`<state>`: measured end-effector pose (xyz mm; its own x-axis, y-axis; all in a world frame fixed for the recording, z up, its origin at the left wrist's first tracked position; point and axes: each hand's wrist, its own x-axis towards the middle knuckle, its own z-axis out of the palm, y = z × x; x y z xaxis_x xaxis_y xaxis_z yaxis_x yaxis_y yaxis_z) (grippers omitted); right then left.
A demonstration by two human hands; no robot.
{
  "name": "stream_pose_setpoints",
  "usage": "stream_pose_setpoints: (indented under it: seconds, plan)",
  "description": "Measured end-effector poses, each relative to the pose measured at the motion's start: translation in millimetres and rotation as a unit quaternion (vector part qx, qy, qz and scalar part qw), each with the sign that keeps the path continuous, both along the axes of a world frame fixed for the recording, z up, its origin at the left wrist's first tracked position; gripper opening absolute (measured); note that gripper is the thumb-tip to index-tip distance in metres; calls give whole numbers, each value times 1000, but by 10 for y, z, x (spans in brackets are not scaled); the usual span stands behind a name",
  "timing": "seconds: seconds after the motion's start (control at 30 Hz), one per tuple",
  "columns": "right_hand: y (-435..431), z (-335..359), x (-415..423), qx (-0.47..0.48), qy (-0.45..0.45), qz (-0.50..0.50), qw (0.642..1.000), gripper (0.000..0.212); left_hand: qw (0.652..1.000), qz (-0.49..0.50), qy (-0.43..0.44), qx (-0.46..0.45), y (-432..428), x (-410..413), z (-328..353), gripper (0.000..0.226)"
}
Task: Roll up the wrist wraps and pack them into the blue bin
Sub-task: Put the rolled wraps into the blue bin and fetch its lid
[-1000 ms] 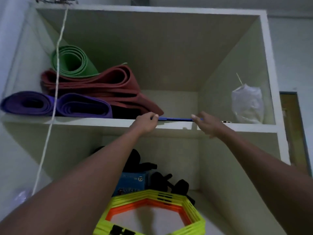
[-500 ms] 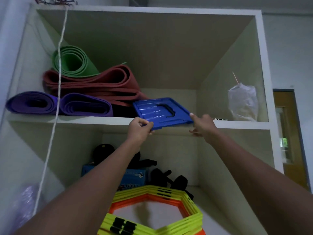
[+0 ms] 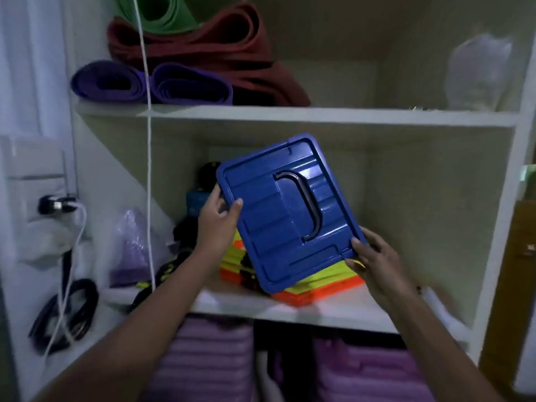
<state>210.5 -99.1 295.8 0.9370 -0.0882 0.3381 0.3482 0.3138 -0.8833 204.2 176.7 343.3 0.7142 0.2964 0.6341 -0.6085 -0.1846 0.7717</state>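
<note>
Head view: I have the blue bin lid point(image 3: 285, 211) held between both hands in front of the middle shelf point(image 3: 290, 310), tilted, its dark handle point(image 3: 303, 208) facing me. My left hand point(image 3: 216, 220) has its fingers point(image 3: 236, 206) clamped on the lid's left edge; my right hand point(image 3: 377, 264) grips the lower right corner, fingers closed on it. The bin's body and the wrist wraps I cannot pick out here. To do this well, I'd keep both grips firm and bring the lid clear of the yellow and orange rings point(image 3: 319, 282) stacked behind it. The lid is glossy, ribbed hard plastic; rolled foam mats point(image 3: 185, 85) above look soft.
</note>
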Motion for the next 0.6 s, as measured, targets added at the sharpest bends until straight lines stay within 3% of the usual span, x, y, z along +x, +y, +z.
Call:
stream_pose_setpoints:
  seconds: [0.1,0.17,0.3,0.4,0.47,0.6]
  plan:
    - [246,-772,-245,7,62,1,998,21,996,61,69,3,392,-326,-820,66]
    - [470,-1277,-393,8,112,-7,994,15,988,81,128,-21,648,-642,-1380,68]
    - [958,-2234,-634,-20,210,-2,977,12,955,135,257,-65,1142,-1365,-2553,48]
    - [1362,-2769,-790,-63,268,0,961,13,924,176,337,-37,1349,-1970,-3322,37]
    - [1620,-3004,-871,-91,274,16,957,10,904,212,370,-25,1396,-2279,-3635,47]
    - [1993,-3306,-912,-167,245,67,953,24,873,262,409,-50,1458,-2523,-3956,49]
